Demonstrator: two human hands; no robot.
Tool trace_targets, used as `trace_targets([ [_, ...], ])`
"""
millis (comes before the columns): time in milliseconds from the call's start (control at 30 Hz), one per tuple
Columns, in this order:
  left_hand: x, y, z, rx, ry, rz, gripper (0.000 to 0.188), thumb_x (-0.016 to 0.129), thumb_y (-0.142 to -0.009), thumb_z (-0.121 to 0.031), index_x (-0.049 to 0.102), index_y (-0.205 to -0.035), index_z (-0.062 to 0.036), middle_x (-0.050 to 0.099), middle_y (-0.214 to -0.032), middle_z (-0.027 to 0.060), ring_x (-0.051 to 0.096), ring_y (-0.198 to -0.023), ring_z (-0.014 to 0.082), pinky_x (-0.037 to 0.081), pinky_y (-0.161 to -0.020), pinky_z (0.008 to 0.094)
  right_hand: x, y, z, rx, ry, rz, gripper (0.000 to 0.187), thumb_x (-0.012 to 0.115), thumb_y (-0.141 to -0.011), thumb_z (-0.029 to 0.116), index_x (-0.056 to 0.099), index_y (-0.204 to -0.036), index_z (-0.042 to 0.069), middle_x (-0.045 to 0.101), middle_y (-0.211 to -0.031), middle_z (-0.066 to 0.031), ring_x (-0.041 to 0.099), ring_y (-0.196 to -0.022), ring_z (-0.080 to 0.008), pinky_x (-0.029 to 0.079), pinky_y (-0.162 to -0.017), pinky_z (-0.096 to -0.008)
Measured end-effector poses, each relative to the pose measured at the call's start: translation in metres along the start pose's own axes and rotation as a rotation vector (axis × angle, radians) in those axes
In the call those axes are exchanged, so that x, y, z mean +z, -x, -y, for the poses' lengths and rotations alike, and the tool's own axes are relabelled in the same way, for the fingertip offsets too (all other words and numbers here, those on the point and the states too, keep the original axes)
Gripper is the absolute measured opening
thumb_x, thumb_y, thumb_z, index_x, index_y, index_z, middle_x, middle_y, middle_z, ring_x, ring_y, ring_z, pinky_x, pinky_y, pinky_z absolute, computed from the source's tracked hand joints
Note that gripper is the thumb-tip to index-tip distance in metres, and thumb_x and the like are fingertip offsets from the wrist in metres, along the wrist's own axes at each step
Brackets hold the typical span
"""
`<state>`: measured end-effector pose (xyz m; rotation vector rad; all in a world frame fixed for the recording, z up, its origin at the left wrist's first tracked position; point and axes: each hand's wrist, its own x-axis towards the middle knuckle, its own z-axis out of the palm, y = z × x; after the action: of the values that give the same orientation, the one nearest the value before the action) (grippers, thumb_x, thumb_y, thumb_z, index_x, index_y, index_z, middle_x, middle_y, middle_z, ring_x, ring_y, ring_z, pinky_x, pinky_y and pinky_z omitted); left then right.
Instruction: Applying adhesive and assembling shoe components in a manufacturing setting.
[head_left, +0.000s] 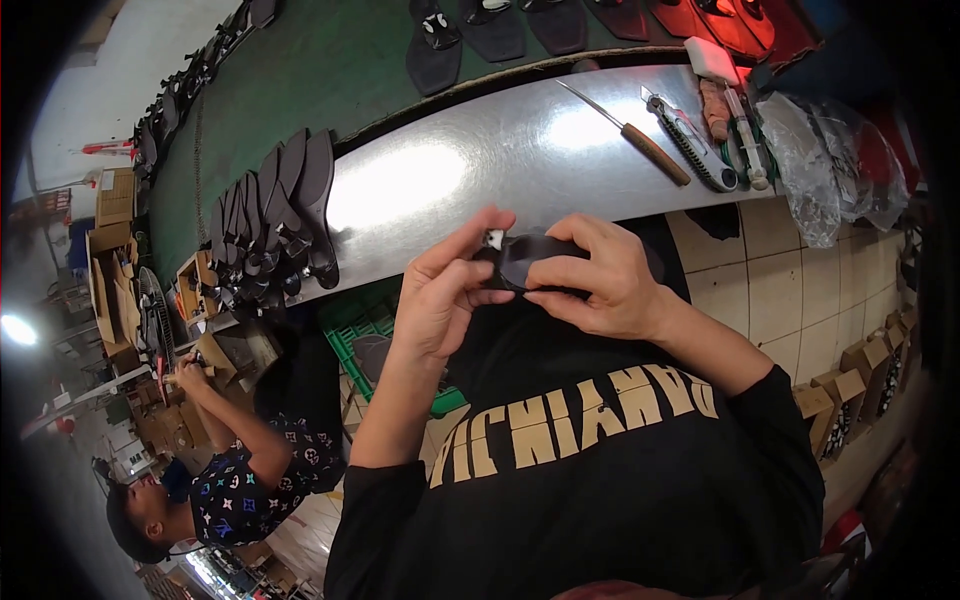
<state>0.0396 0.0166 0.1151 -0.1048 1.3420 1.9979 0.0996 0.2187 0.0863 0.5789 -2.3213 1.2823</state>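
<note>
A dark sandal [519,262] is held in front of my chest, at the near edge of the metal table [470,165]. My right hand [600,272] is closed round its body, thumb and fingers pressing the dark surface. At its left end my left hand [447,285] is closed, fingers about the strap. A small white piece [494,239] shows between the left fingertips and the sandal; what exactly it is I cannot make out. The hands cover much of the sandal.
An awl [640,142], a utility knife [695,145] and a syringe [746,140] lie right on the table, beside a plastic bag [805,165]. Left stands a row of sandals [290,200]. A green crate [345,345] sits below. A co-worker [245,470] is at left.
</note>
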Motion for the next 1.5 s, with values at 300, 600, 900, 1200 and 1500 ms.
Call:
trace_targets([
  [300,0.002,0.001,0.004,-0.020,-0.297,0.022,0.035,0.043,-0.093,-0.008,0.056,-0.125,-0.0024,0.063,-0.105,0.0056,0.060,-0.092,0.0094,0.053,-0.073,0.0245,-0.002,0.007,0.005,0.168,-0.017,-0.093,0.018,0.074,-0.076,0.008,0.061,-0.088,0.006,0.062,-0.074,-0.0088,0.061,-0.063,-0.0265,0.046,-0.056,-0.0361],
  [600,0.007,-0.004,0.012,-0.078,-0.366,0.018,0.027,0.047,-0.097,-0.012,0.058,-0.119,-0.0023,0.063,-0.096,0.0024,0.060,-0.080,0.0072,0.053,-0.066,0.0226,-0.002,0.007,0.000,0.166,0.012,-0.047,0.019,0.078,-0.073,0.006,0.060,-0.080,0.005,0.061,-0.067,-0.0084,0.058,-0.056,-0.0243,0.044,-0.051,-0.0324],
  [900,0.004,-0.003,0.024,0.056,-0.480,-0.024,0.019,0.057,-0.095,-0.012,0.063,-0.108,-0.0007,0.065,-0.085,0.0019,0.060,-0.073,0.0066,0.052,-0.059,0.0220,-0.012,0.001,0.000,0.496,-0.286,0.140,0.011,0.071,-0.082,0.006,0.064,-0.086,0.000,0.067,-0.074,-0.0067,0.063,-0.067,-0.0114,0.047,-0.060,-0.0241],
  [1200,-0.015,-0.006,0.003,0.357,-0.144,-0.200,0.017,0.056,-0.092,-0.012,0.062,-0.103,-0.0006,0.065,-0.089,0.0075,0.060,-0.064,0.0120,0.049,-0.049,0.0247,-0.034,-0.051,-0.026,0.464,-0.464,-0.058,0.013,0.061,-0.088,0.005,0.065,-0.099,-0.001,0.063,-0.087,-0.0022,0.057,-0.075,-0.0093,0.046,-0.069,-0.0238],
  [1500,-0.082,-0.028,0.059,0.001,0.471,-0.349,0.040,0.059,-0.092,-0.022,0.053,-0.130,-0.0121,0.058,-0.125,0.0071,0.062,-0.108,0.0250,0.056,-0.073,0.0285,-0.019,0.005,-0.111,0.370,0.651,-0.113,0.032,0.061,-0.083,0.003,0.060,-0.115,0.006,0.062,-0.103,-0.0122,0.056,-0.093,-0.0300,0.046,-0.079,-0.0376],
])
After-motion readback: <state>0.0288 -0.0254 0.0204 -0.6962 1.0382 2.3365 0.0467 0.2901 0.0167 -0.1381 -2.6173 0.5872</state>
